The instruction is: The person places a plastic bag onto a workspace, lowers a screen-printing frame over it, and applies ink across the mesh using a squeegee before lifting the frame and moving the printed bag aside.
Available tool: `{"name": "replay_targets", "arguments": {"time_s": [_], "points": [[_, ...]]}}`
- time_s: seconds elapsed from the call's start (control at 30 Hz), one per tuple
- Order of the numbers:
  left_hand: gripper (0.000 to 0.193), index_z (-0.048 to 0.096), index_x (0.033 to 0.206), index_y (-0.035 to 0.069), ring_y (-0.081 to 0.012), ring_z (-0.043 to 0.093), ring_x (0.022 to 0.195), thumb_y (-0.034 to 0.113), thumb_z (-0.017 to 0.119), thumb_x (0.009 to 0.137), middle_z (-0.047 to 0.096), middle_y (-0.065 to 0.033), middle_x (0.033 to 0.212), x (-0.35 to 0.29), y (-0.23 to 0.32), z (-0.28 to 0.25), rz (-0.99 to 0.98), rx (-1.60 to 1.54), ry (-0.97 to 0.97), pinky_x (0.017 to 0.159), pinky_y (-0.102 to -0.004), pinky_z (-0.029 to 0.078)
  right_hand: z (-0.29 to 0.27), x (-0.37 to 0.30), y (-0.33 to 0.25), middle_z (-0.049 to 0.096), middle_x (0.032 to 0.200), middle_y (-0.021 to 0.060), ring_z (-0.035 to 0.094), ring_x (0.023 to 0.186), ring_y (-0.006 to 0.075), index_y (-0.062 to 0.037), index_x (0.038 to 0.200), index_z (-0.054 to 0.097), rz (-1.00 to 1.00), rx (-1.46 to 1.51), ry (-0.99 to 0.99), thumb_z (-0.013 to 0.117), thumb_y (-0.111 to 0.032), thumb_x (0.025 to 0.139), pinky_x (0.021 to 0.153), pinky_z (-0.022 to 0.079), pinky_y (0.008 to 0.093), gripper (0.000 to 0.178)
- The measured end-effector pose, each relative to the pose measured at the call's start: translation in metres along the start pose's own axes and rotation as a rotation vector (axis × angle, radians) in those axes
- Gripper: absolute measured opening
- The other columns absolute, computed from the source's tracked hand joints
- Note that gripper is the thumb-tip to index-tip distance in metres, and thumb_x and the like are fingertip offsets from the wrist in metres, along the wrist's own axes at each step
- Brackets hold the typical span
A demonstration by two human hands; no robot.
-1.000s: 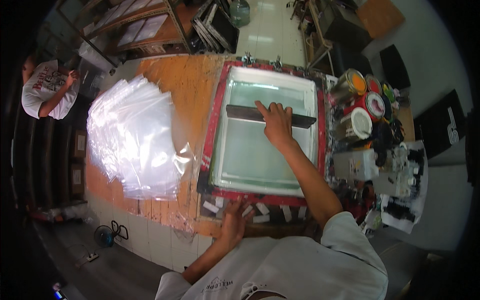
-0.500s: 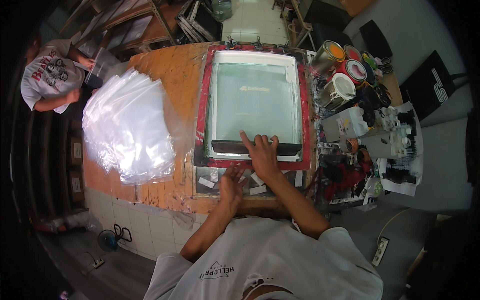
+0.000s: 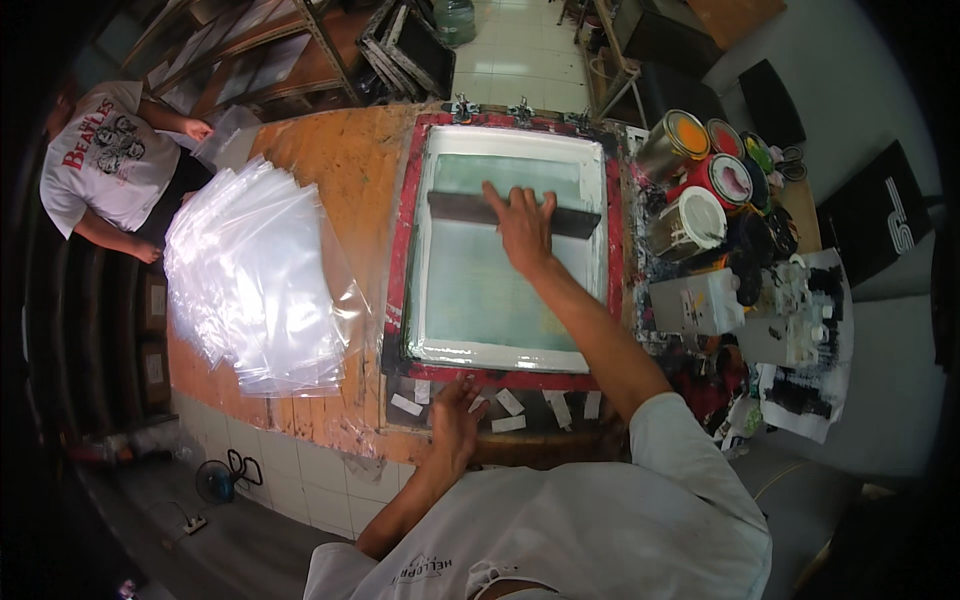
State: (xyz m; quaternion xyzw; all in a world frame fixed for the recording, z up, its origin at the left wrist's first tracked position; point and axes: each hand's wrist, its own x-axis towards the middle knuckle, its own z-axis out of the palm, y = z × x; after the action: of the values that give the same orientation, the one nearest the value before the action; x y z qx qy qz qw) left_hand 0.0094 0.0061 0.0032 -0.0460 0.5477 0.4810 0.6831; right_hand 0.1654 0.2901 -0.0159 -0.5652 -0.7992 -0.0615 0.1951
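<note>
A red-edged screen printing frame [image 3: 396, 300] lies on the table before me, its pale green mesh [image 3: 490, 290] bordered with white. Across the upper part of the mesh stands a long dark squeegee [image 3: 575, 222], slightly tilted, its right end nearer me. My right hand [image 3: 525, 228] is closed over its middle, with the forefinger stretched along the far side. At the frame's near edge, my left hand [image 3: 456, 420] has its fingertips against or just beside the red border. Its fingers are loosely bent and the thumb is apart; I see nothing held in it.
A fanned stack of clear plastic bags [image 3: 260, 280] covers the table's left part. Paint cans [image 3: 680, 140] and plastic jugs [image 3: 698, 302] crowd the right side. Hinge clamps [image 3: 520, 110] stand at the frame's far edge. Another person [image 3: 115, 160] is at the far left, holding clear plastic.
My right hand has pushed the squeegee away from me, from the near end of the mesh to its upper part. My left hand stays by the near edge. The view has shifted slightly.
</note>
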Motion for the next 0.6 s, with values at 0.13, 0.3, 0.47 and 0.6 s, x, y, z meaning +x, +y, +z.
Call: {"name": "replay_targets", "arguments": {"time_s": [0.13,0.3,0.47,0.6], "points": [[0.044,0.055,0.134,0.010,-0.0273,0.050,0.125,0.036,0.063,0.100,0.053,-0.0083,0.126,-0.001,-0.001,-0.001,-0.016,-0.016,0.044,0.102,-0.0513,0.043,0.018,0.065,0.032,0.060,0.108,0.0092,0.056,0.111,0.0273,-0.0226,0.149,0.053,0.039,-0.048,-0.028,0.083,-0.010,0.080,0.100,0.033,0.0584,0.077],[0.043,0.057,0.130,0.010,-0.0258,0.051,0.124,0.039,0.065,0.101,0.055,-0.0082,0.127,-0.005,-0.001,-0.004,0.002,-0.043,0.001,0.102,-0.0497,0.045,-0.005,0.076,0.039,0.064,0.116,0.0122,0.059,0.113,0.0296,-0.0226,0.153,0.047,0.046,0.071,-0.341,0.083,-0.016,0.082,0.099,0.038,0.0513,0.080],[0.024,0.063,0.111,0.013,-0.0227,0.060,0.110,0.033,0.070,0.099,0.063,-0.0049,0.113,-0.011,0.009,-0.002,0.015,-0.078,-0.061,0.100,-0.0477,0.047,-0.083,-0.026,-0.013,0.063,0.111,0.0136,0.059,0.113,0.0314,-0.0195,0.151,0.050,-0.020,0.306,-0.431,0.079,-0.011,0.083,0.092,0.039,0.0522,0.074],[0.019,0.063,0.105,0.015,-0.0234,0.065,0.104,0.029,0.073,0.098,0.066,-0.0040,0.107,-0.031,0.029,0.008,0.066,-0.081,-0.129,0.100,-0.0485,0.049,-0.148,-0.103,-0.074,0.055,0.099,0.0108,0.054,0.100,0.0289,-0.0192,0.156,0.047,0.001,0.221,-0.334,0.074,-0.005,0.084,0.094,0.034,0.0484,0.078]]}}
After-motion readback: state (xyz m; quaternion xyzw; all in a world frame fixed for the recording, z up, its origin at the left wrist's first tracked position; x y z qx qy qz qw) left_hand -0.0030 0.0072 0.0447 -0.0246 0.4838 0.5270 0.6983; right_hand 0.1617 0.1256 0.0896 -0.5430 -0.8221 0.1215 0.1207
